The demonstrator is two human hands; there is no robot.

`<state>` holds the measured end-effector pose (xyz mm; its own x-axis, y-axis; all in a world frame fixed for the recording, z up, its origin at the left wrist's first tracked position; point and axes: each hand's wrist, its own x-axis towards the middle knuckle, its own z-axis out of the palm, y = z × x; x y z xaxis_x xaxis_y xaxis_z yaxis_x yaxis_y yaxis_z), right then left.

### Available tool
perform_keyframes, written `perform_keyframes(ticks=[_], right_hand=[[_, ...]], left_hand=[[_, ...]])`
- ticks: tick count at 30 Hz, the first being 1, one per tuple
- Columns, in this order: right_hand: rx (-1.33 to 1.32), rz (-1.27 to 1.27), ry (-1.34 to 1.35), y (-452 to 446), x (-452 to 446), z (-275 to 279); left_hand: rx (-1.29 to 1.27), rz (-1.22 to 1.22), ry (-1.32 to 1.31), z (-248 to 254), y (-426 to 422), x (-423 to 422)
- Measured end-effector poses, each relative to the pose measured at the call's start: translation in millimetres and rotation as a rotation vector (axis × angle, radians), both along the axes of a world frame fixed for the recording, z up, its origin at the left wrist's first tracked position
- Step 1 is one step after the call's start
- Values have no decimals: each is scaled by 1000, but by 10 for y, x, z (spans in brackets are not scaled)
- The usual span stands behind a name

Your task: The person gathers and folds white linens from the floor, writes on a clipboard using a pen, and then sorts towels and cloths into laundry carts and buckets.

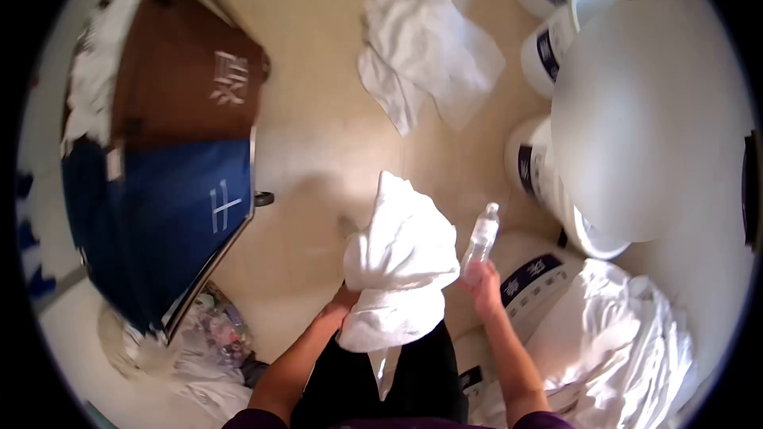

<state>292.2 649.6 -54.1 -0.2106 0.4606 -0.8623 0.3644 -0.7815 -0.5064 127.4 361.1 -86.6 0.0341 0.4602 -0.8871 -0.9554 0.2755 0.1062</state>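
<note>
A bunched white towel [401, 238] is held up in front of my body. My left hand [340, 307] grips it at its lower left side, and its fingers are mostly hidden behind the cloth. To the right of the towel, my right hand [483, 287] is closed around the lower part of a clear plastic bottle [483, 234], which points up and away from me. Below the towel hangs a narrow, shiny, pale piece [384, 369] that I cannot identify.
White cloths [425, 52] lie on the floor ahead. At left stand a brown cloth cart [187, 83] and a blue cart [179, 206]. Several white bins [540, 56] line the right side. White linen [620, 342] piles up at lower right; a bag of mixed rubbish [218, 326] sits lower left.
</note>
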Motion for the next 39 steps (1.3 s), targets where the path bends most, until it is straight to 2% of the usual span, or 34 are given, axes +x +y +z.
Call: perform_keyframes(ticks=[3,5,7,9,10,12,13,15,16,18,19,22,24,27,28,30,31,33,34,36,37,39], right_hand=[[-26,193,163,-243,-344,709],[-17,321,224,-342,-517,906],[-16,370,257,-315,-559,1012],[-69,482,429,-307,-852,1337],[-76,485,425,-492,-882,1562],[-31,682,741,-693,-1348,2285],[-58,665,728,-438,-1566,2163],[-42,889,808,-885,-1413,2640],[-39,902,815,-977,-1339,2735],[106,1161,760,-1464,-1418,2960],[76,1152,738,-1303,-1573,3088],[46,1353,767,-1810,-1688,3323],[-23,1492,803,-2652,-1736,3464],[-86,1581,817,-3164,-1727,3550],[-53,1662,866,-3861,-1392,3815],[-130,1693,910,-4150,-1405,3962],[-138,1780,967,-4564,-1447,4039],[-182,1838,1034,-4723,-1460,4161],[-185,1911,939,-5129,-1326,4152],[-198,1960,733,-5025,-1256,4053],[-336,2062,456,-5240,-1198,3897],[-384,2110,398,-5343,-1186,3889]], left_hand=[[2,214,-24,786,-446,278],[5,335,-8,1183,-646,506],[4,426,21,1480,-756,726],[38,571,66,1755,-899,917],[46,616,88,1858,-1008,967],[89,760,122,2065,-1222,1070],[60,790,133,2094,-1149,1022],[128,935,168,2234,-1435,1409],[133,971,187,2310,-1538,1484],[168,1080,209,2392,-1777,1692],[149,1091,195,2516,-1703,1487],[162,1240,254,2626,-1764,1696],[155,1318,286,2693,-1945,1774],[134,1372,249,2896,-2167,1806],[203,1395,267,2881,-2539,2123],[249,1414,261,2940,-2526,2129],[239,1459,300,2925,-2738,2098],[170,1433,336,2972,-2635,2082],[166,1538,340,2970,-2773,2131],[168,1558,334,2698,-2647,2183],[212,1601,330,2577,-2823,2209],[168,1634,339,2939,-2712,2242]])
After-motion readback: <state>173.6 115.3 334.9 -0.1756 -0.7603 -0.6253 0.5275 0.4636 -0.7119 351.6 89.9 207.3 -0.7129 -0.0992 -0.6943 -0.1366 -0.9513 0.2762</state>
